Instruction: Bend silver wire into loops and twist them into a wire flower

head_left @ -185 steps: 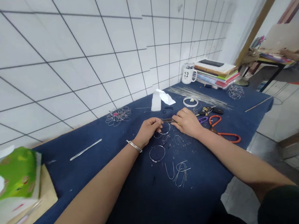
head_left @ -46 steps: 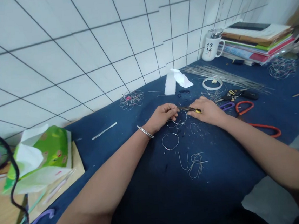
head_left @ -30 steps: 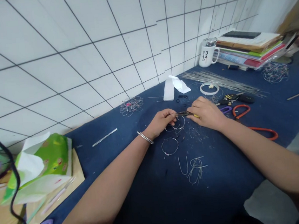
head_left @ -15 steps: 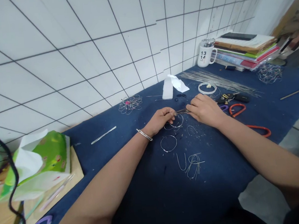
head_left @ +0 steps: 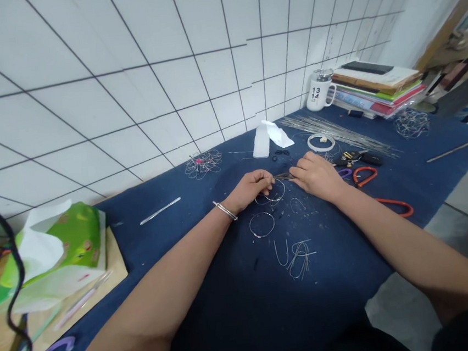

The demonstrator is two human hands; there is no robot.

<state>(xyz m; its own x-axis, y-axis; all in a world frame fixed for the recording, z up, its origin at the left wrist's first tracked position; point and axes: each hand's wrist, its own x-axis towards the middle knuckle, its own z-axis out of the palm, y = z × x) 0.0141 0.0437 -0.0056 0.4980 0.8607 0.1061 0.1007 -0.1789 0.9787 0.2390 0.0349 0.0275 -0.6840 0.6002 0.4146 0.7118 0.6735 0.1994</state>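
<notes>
My left hand [head_left: 250,188], with a silver bangle on its wrist, pinches a thin wire ring [head_left: 270,198] that rests on the blue cloth [head_left: 212,288]. My right hand [head_left: 315,175] is closed round small pliers [head_left: 282,177] whose tip meets the ring at my left fingertips. Just below lies a finished wire ring with beads [head_left: 262,224]. Nearer me sits a small heap of bent wire pieces [head_left: 295,252].
Orange-handled scissors [head_left: 378,189], keys [head_left: 350,158], a wire coil [head_left: 321,142] and a bundle of straight wires [head_left: 337,134] lie to the right. A mug [head_left: 317,91] and stacked books [head_left: 378,85] stand at the back. A wire ball [head_left: 202,162] and green tissue pack [head_left: 55,253] lie left.
Both hands stay together on the ring and pliers, with only small shifts. The view has drifted a little, so everything sits slightly further left and lower in the frame.
</notes>
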